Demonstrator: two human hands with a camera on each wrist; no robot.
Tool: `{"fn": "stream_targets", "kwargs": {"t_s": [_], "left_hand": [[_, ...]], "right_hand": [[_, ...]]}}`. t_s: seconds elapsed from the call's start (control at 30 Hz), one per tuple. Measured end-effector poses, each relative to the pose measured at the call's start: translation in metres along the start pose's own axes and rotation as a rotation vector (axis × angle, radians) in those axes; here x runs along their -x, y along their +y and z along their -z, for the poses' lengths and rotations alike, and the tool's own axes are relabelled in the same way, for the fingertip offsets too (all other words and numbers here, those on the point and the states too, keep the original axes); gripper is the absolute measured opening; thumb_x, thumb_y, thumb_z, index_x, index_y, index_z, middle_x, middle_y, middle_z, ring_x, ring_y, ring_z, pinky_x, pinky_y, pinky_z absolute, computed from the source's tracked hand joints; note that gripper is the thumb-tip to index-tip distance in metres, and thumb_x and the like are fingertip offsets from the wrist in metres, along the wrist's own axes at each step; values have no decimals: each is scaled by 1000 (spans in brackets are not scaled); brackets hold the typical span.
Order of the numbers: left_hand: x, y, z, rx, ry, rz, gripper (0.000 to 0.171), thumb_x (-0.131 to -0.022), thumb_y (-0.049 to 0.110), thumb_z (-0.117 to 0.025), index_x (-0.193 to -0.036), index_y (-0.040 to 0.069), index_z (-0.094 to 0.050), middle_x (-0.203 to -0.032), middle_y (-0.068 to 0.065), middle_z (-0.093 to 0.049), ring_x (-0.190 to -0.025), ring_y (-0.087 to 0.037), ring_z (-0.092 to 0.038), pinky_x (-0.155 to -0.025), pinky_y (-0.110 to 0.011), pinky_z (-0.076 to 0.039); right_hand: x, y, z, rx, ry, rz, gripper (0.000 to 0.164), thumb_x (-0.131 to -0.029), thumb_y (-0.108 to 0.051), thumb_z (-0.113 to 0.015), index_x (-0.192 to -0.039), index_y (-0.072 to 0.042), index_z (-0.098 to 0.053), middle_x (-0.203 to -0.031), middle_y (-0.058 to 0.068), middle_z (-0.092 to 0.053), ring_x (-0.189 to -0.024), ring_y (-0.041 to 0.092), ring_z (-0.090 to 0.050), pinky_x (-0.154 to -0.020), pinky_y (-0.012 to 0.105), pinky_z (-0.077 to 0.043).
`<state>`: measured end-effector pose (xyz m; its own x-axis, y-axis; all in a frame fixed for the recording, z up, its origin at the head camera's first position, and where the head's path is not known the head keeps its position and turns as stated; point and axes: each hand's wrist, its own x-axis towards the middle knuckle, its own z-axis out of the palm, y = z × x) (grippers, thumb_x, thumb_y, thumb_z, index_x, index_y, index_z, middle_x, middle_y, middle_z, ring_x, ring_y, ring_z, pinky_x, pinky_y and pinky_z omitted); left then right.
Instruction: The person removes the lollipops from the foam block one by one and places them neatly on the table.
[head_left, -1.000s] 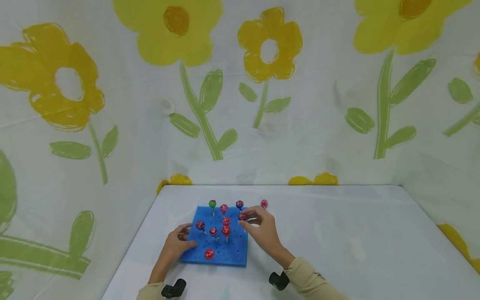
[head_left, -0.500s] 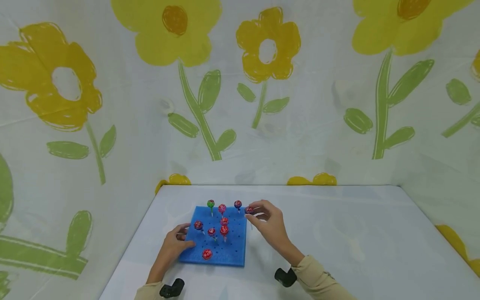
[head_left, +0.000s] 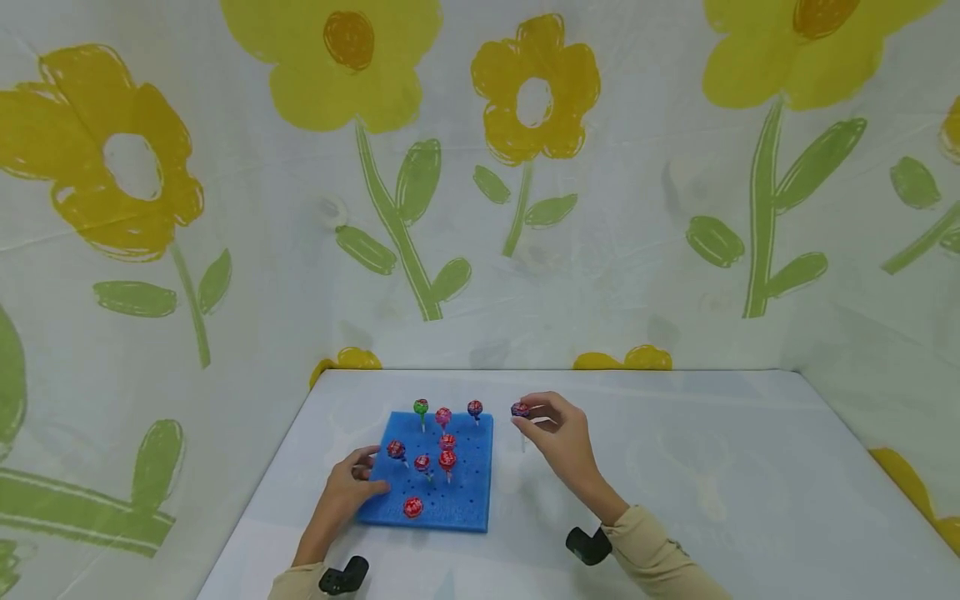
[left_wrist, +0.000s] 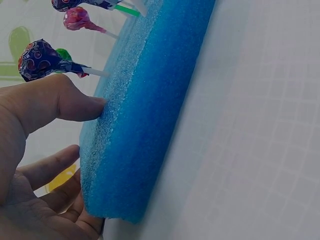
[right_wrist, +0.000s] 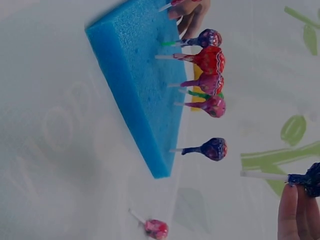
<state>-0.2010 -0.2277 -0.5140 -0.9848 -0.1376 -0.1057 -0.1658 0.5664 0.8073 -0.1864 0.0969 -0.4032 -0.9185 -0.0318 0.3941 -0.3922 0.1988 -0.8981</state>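
Observation:
A blue foam block (head_left: pixel 465 500) lies on the white table, with several wrapped lollipops standing in it by their sticks, among them a green one (head_left: pixel 421 406) and a red one (head_left: pixel 413 507). My left hand (head_left: pixel 347 492) grips the block's left edge, its thumb (left_wrist: pixel 80 104) pressing the top face. Off the block's right side, my right hand (head_left: pixel 562 437) pinches a dark blue lollipop (head_left: pixel 520 409) by its wrapped head; the white stick (right_wrist: pixel 265 175) points down, free of the foam. A loose pink lollipop (right_wrist: pixel 156 228) on the table shows in the right wrist view, hidden in the head view.
Small holes dot the foam's top. A cloth with yellow flowers (head_left: pixel 536 100) hangs behind and at the sides of the table (head_left: pixel 712 467). Black wrist cameras (head_left: pixel 588 546) sit at both cuffs.
The right hand has carried the dark blue lollipop up and right, from over the block's right edge to beyond it, covering the loose pink lollipop. The left hand has stayed on the block.

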Motion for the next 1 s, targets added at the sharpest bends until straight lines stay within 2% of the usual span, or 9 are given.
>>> {"fn": "stream_targets", "kwargs": {"t_s": [0.17,0.6,1.0], "left_hand": [[-1,1,0,-2,-2,-10,62,-76,11,-76,-132,3,-50,-115,-16,-53,-100,-29,-48,-84,-43,-45],[-1,0,-1,9,11,-20,63,-74,10,-76,-131,3,-52,-111,-14,-54,-96,-26,-47,-80,-38,-44],[1,2,0,-5,9,-16,62,-74,9,-76,-131,1,-51,-111,-15,-54,-97,-27,-48,-81,-40,-45]], "right_hand": [[-2,3,5,9,12,-4,25,-84,0,-68,-106,7,-62,-102,19,-64,-91,32,-63,-76,21,-50],[-9,12,17,-9,35,-4,24,-84,0,-68,-105,8,-62,-102,21,-63,-91,34,-62,-75,21,-51],[-15,22,24,48,65,-96,25,-85,-4,-68,-107,6,-62,-104,19,-64,-93,32,-61,-74,20,-50]]}}
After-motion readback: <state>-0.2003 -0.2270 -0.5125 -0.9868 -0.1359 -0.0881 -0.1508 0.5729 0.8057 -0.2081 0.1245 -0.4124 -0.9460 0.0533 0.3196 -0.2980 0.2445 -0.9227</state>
